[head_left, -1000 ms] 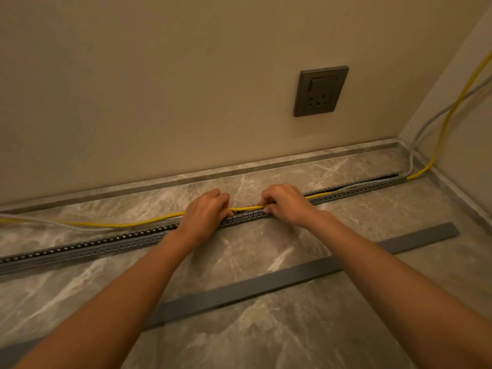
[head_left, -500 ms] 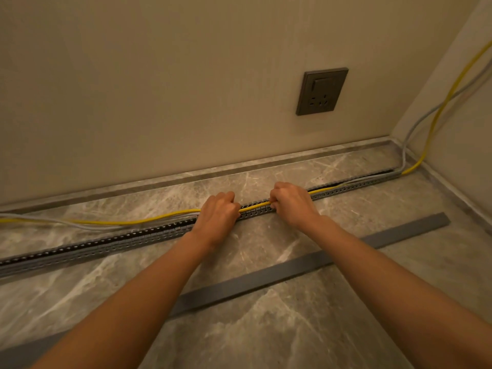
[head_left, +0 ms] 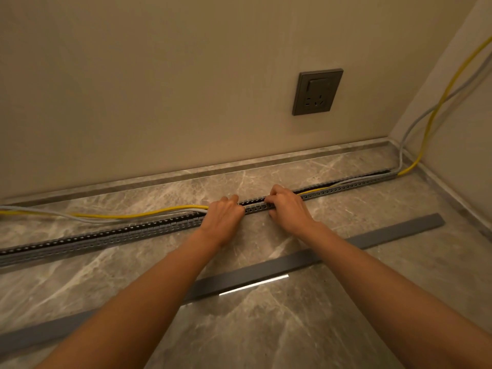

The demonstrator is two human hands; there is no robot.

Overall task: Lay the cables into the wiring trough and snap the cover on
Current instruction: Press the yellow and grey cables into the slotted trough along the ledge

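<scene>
1. Cable-laying in hand on a marbled floor (head_left: 266, 328), roughly half done by the look of the run; cover step not yet begun.
2. Left hand (head_left: 225, 217) at mid-trough, fingers (head_left: 234, 202) clenched down over the yellow cable (head_left: 138, 214) and the grey cable (head_left: 87, 219) at the very point where both leave the wiring trough (head_left: 106, 237).
3. Right hand (head_left: 288, 209) just beside it along the same trough, fingers (head_left: 271, 199) curled over the top edge and thumb against the near wall, clamping the channel; cables passing beneath, out of sight there.
4. To the right of the hands: both cables lying along the channel as far as the corner, then climbing the side wall. Depth of seating too small to tell.
5. To the left of the hands: both cables loose on the floor behind the trough, bowing away from it towards the skirting, with that whole stretch of channel unfilled.
6. Cover (head_left: 386, 233), a long flat grey strip, on the floor on the person's side, parallel to the trough and well apart from it, untouched by either hand.
7. Next move, as a judgement: slide both hands leftwards, lift the slack over the slotted far wall and press it down a short stretch at a time, one hand pinning the seated part to stop it springing back out.
8. Likely snag: cables riding proud of the slots, leaving the cover nothing to snap onto.
9. Switched wall socket (head_left: 316, 91) above, no part of the job.
</scene>
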